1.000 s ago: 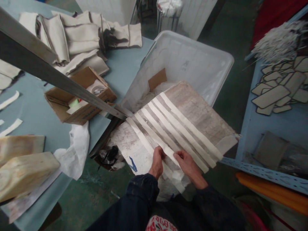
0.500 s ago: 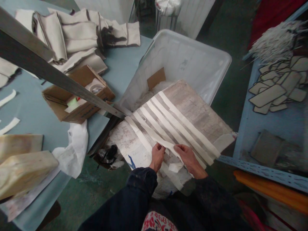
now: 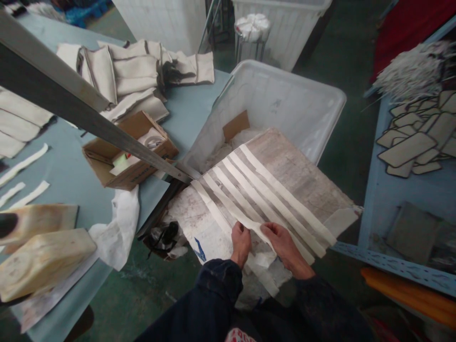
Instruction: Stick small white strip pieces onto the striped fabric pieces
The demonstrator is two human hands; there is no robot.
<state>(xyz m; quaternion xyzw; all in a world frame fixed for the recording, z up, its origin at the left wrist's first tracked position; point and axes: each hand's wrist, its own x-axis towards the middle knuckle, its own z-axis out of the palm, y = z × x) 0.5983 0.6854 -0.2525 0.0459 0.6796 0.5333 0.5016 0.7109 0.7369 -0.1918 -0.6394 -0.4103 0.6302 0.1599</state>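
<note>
Several cream strips (image 3: 265,190) lie side by side on a worn, stained board (image 3: 302,175) in front of me. My left hand (image 3: 242,243) pinches one cream strip (image 3: 252,225), which is lifted a little off the board. A short way along the same strip, my right hand (image 3: 287,249) holds it between thumb and fingers. The strip's near end is partly hidden under my right hand. Beneath the hands hangs a crumpled whitish piece (image 3: 265,259), and another strip (image 3: 212,206) lies to the left of the held one.
Behind the board stands a white plastic bin (image 3: 285,90). On the left, a blue-topped table (image 3: 81,175) carries a cardboard box (image 3: 131,152), fabric pieces (image 3: 135,66) and yellowish blocks (image 3: 46,259). A metal bar (image 3: 117,128) slants across. At right, a blue rack (image 3: 402,194) holds dark-edged pads (image 3: 408,149).
The view has shifted, so the scene sits slightly lower and to the right. Both hands keep hold of the same strip, and the stretch between them looks a little straighter.
</note>
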